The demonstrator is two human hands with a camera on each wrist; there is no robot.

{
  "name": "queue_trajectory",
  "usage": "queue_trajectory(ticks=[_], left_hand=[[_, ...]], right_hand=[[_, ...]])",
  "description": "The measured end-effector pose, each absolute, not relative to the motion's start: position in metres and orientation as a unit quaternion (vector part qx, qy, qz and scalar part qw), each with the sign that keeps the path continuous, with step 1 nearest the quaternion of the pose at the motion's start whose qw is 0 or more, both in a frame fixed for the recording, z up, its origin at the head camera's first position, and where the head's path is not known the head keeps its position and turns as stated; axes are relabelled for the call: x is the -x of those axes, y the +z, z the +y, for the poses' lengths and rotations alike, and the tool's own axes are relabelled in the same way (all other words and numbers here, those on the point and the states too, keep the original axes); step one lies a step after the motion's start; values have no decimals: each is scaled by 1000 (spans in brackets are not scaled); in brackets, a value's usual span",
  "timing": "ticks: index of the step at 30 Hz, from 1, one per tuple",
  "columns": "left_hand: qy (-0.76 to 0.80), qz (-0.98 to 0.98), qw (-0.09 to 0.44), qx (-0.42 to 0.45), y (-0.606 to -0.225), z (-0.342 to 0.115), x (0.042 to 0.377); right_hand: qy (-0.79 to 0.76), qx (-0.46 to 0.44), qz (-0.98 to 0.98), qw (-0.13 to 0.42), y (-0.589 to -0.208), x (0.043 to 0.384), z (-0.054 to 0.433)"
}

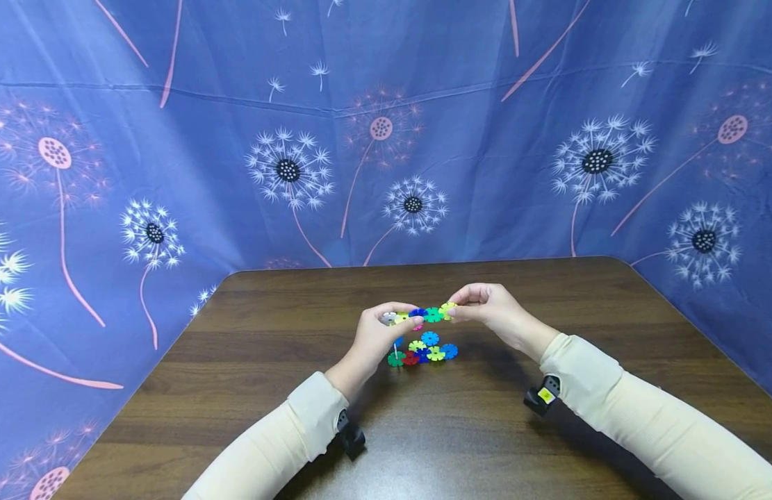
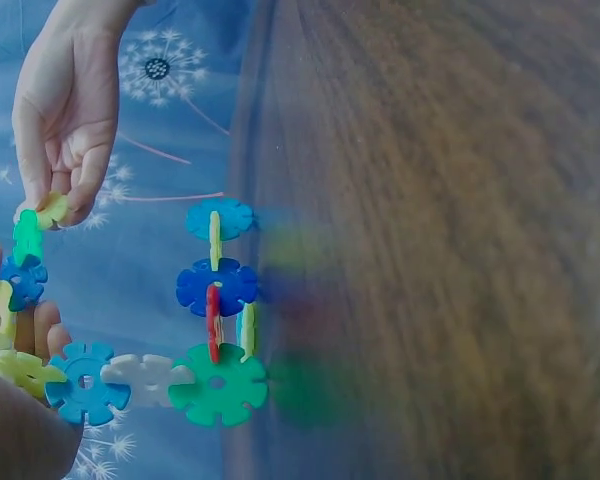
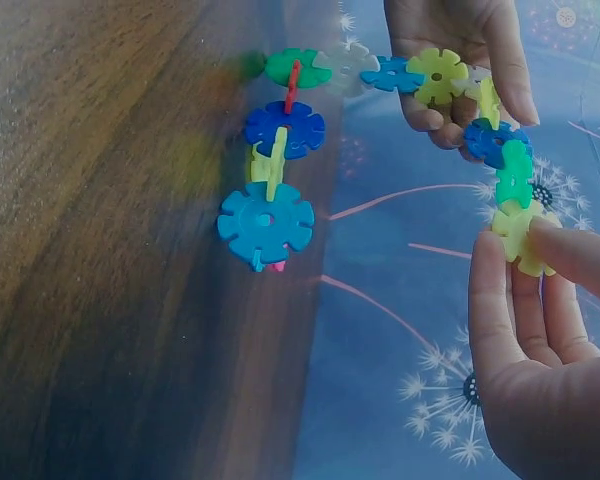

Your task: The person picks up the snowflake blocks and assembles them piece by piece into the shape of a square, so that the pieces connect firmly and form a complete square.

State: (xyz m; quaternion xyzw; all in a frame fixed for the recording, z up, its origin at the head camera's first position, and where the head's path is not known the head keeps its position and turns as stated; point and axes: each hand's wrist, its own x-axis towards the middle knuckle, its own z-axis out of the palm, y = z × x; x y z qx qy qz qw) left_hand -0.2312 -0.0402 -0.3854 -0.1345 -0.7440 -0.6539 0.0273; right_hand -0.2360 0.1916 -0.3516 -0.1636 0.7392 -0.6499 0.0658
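A frame of slotted plastic flower discs stands on the table. Its lower row has a green disc (image 2: 218, 385), a dark blue disc (image 3: 285, 130) and a light blue disc (image 3: 266, 222). From the green corner, a white disc (image 2: 140, 378) and another light blue disc (image 2: 87, 384) rise to the upper row. My left hand (image 1: 373, 337) grips the upper row near its left end, fingers behind and thumb in front. Between thumb and fingertips, my right hand (image 1: 498, 312) pinches a yellow disc (image 3: 525, 240). It meets a bright green disc (image 3: 515, 172) at the row's right end.
The brown wooden table (image 1: 267, 417) reaches back to a blue dandelion-print cloth (image 1: 473, 139). Black wrist cameras hang below both cuffs, the left camera (image 1: 351, 437) and the right camera (image 1: 542, 396) above the tabletop.
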Motion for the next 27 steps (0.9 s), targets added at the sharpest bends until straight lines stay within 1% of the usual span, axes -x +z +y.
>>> queue_trajectory(ticks=[5,8,15,18,27], left_hand=[[-644,-747,31,162,-381,-41,232],[-623,-764,31,163,-378,-41,233],[-598,-785,-6,161,-369,-38,233],[-586,-794,-14,160,-366,-36,233],[-521,-834,10,179,-362,-34,235]], right_hand=[[-648,157,743,64,-353,236,192],[-647,153,744,63,-353,236,193],[-658,158,732,70,-353,231,192],[-663,161,727,72,-353,229,191],[-665,150,728,69,-353,226,190]])
